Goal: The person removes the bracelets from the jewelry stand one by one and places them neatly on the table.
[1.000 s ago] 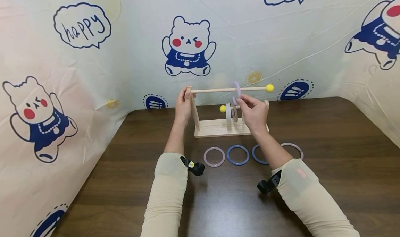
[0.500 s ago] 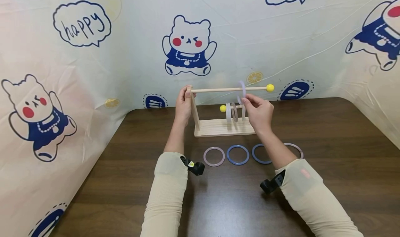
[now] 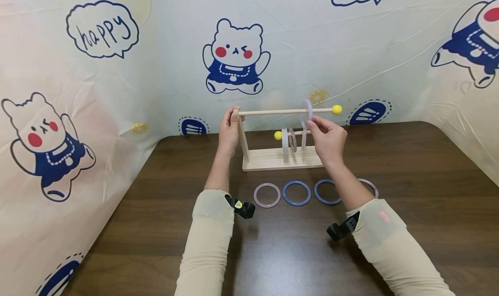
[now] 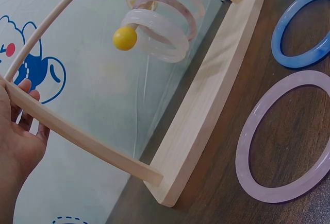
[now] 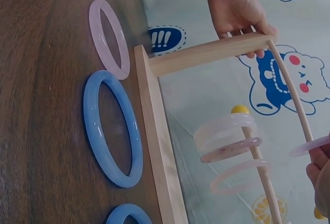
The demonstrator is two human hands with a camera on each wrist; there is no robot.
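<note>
A wooden bangle stand [image 3: 269, 162] stands toward the back of the table. My left hand [image 3: 229, 131] grips the top of its left upright, thumb on the near side. Around the upper rod [image 3: 273, 112] hangs a lavender bangle [image 3: 309, 106], its lower edge pinched between the thumb and fingers of my right hand [image 3: 330, 141]. A yellow ball [image 3: 337, 110] caps that rod's right end. On the lower rod, also tipped with a yellow ball [image 4: 125, 38], sit a thick white bangle [image 4: 160, 54], a brownish-pink bangle [image 5: 221, 154] and a pale pink bangle [image 5: 242, 166].
In front of the stand, bangles lie flat in a row: a pink one [image 4: 245, 147], a blue one [image 5: 93, 126], another blue one [image 3: 316, 193] and a pale one [image 3: 375, 188] partly behind my right forearm. A printed cloth [image 3: 175, 70] hangs behind the table.
My right hand has moved right along the upper rod, carrying the lavender bangle toward the yellow ball end. My left hand keeps its grip on the upright.
</note>
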